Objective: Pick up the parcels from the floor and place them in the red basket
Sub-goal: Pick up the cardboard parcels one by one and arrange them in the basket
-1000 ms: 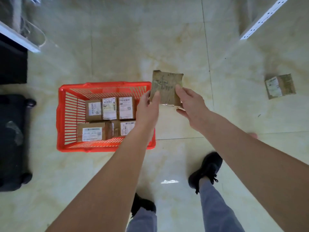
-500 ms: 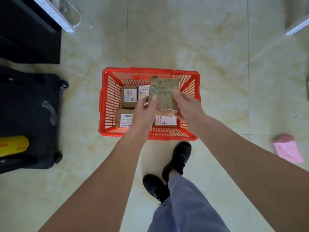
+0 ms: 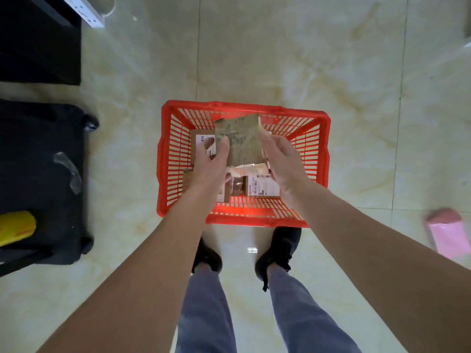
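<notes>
A worn brown cardboard parcel (image 3: 240, 141) hangs over the middle of the red basket (image 3: 322, 149). My left hand (image 3: 211, 161) grips its left edge and my right hand (image 3: 280, 159) grips its right edge. Inside the basket lie several brown parcels with white labels, among them one at the front right (image 3: 262, 186) and one at the back left (image 3: 201, 138); my hands and the held parcel hide most of them. A pink parcel (image 3: 448, 235) lies on the floor at the far right.
A black wheeled suitcase (image 3: 43, 179) stands left of the basket, with a yellow object (image 3: 15, 228) against it. Dark furniture (image 3: 38, 39) fills the top left corner. My two black shoes (image 3: 277, 250) stand just in front of the basket on the pale tiled floor.
I have carried the parcel leftwards from beside the basket to over its middle. My feet now stand square to the basket, which has come to the centre of view.
</notes>
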